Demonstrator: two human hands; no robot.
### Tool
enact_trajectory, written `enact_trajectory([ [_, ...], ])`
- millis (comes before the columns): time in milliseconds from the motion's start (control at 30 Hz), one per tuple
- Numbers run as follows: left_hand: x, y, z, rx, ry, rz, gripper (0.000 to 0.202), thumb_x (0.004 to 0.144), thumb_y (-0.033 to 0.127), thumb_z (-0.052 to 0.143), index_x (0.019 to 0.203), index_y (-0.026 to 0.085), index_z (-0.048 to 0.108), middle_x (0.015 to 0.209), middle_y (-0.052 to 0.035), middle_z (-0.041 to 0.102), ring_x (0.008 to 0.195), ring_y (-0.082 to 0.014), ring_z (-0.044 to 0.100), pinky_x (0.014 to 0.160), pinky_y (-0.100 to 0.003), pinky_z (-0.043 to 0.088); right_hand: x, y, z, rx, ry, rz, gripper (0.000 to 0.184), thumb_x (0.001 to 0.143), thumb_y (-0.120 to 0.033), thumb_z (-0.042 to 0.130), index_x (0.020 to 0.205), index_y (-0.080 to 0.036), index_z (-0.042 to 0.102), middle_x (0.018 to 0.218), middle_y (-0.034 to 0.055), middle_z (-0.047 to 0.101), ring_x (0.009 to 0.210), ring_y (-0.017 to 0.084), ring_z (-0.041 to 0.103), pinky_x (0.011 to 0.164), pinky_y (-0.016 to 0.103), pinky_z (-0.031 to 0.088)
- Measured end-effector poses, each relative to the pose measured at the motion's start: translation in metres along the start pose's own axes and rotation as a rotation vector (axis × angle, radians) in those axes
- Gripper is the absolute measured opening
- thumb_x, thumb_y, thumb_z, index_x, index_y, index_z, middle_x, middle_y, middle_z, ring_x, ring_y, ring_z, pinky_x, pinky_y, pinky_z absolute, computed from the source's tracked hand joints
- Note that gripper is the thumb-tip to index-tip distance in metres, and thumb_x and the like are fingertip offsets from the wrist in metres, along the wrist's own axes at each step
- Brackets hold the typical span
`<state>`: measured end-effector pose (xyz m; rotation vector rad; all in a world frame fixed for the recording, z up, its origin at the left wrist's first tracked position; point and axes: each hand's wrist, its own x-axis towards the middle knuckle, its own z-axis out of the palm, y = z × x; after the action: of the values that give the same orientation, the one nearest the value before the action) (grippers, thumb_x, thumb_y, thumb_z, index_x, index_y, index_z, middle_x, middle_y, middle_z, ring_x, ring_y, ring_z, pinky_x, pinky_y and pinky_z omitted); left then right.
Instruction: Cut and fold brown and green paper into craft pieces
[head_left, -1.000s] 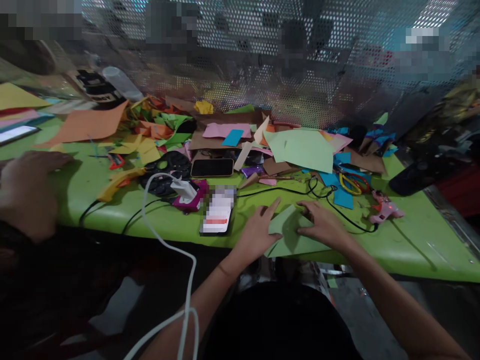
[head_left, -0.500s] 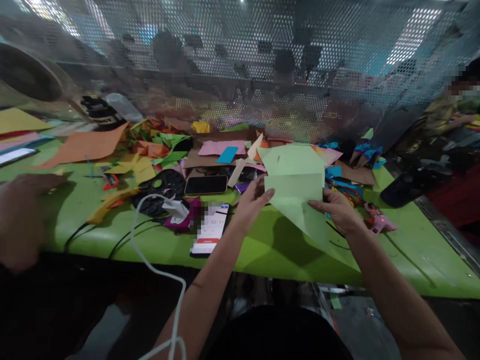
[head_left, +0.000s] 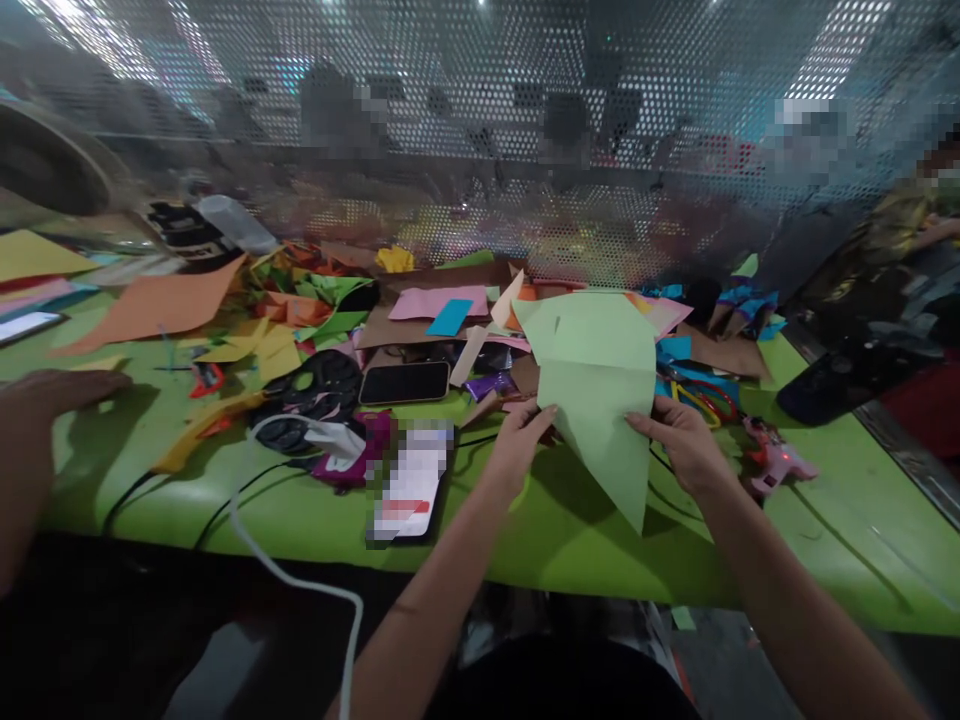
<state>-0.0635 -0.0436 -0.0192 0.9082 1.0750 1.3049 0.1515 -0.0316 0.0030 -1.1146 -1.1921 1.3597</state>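
Observation:
A folded light green paper (head_left: 604, 420) hangs above the green table (head_left: 570, 530), its point turned down. My left hand (head_left: 519, 445) pinches its left edge. My right hand (head_left: 679, 440) pinches its right edge. Both hands are closed on the sheet. Behind it lies another pale green sheet (head_left: 585, 325) among the scraps.
A phone (head_left: 411, 482) with a lit screen lies left of my hands, a dark phone (head_left: 405, 382) behind it. A white cable (head_left: 292, 580) runs off the front edge. Scissors (head_left: 701, 400) and a pink glue gun (head_left: 776, 462) lie right. Another person's hand (head_left: 52, 395) rests far left.
The green paper was flat on the table a second ago; both hands lifted it and now hold it up with the point down. The camera view shifted slightly.

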Motion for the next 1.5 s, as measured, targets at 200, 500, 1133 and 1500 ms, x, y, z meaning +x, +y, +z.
enact_trajectory([
  [200, -0.005, 0.006, -0.003, -0.033, 0.031, 0.02, 0.021, 0.072, 0.03, 0.07, 0.089, 0.017, 0.069, 0.074, 0.0011, 0.064, 0.06, -0.0085, 0.054, 0.057, -0.02, 0.044, 0.0, 0.002, 0.001, 0.023, -0.003, 0.031, 0.03, 0.061, -0.034, 0.085, 0.087, -0.023, 0.076, 0.091, 0.0022, 0.077, 0.076, 0.02, 0.068, 0.075, 0.035, 0.054],
  [500, -0.004, 0.008, -0.004, -0.068, 0.049, 0.024, 0.019, 0.067, 0.028, 0.073, 0.08, 0.015, 0.067, 0.07, 0.0009, 0.065, 0.057, -0.0098, 0.055, 0.059, -0.023, 0.048, -0.001, 0.0, 0.003, 0.083, 0.021, 0.059, 0.034, 0.058, -0.033, 0.087, 0.089, -0.023, 0.075, 0.084, 0.0017, 0.077, 0.07, 0.021, 0.07, 0.07, 0.035, 0.056],
  [1133, -0.005, 0.009, -0.006, -0.229, 0.055, -0.033, 0.015, 0.06, 0.021, 0.074, 0.072, 0.017, 0.066, 0.075, 0.0015, 0.065, 0.064, -0.0088, 0.056, 0.057, -0.019, 0.042, -0.003, 0.0, -0.004, 0.146, 0.021, 0.099, 0.012, 0.061, -0.017, 0.075, 0.072, -0.021, 0.072, 0.064, -0.0028, 0.066, 0.052, 0.01, 0.052, 0.048, 0.021, 0.037],
  [1500, -0.004, 0.011, -0.01, 0.039, 0.035, 0.003, 0.021, 0.068, 0.033, 0.074, 0.077, 0.017, 0.063, 0.081, -0.0005, 0.063, 0.075, -0.0134, 0.056, 0.067, -0.023, 0.042, -0.006, -0.003, -0.005, -0.185, 0.018, -0.192, 0.015, 0.067, -0.015, 0.062, 0.07, -0.024, 0.073, 0.075, -0.0017, 0.069, 0.072, 0.015, 0.058, 0.068, 0.026, 0.042],
])
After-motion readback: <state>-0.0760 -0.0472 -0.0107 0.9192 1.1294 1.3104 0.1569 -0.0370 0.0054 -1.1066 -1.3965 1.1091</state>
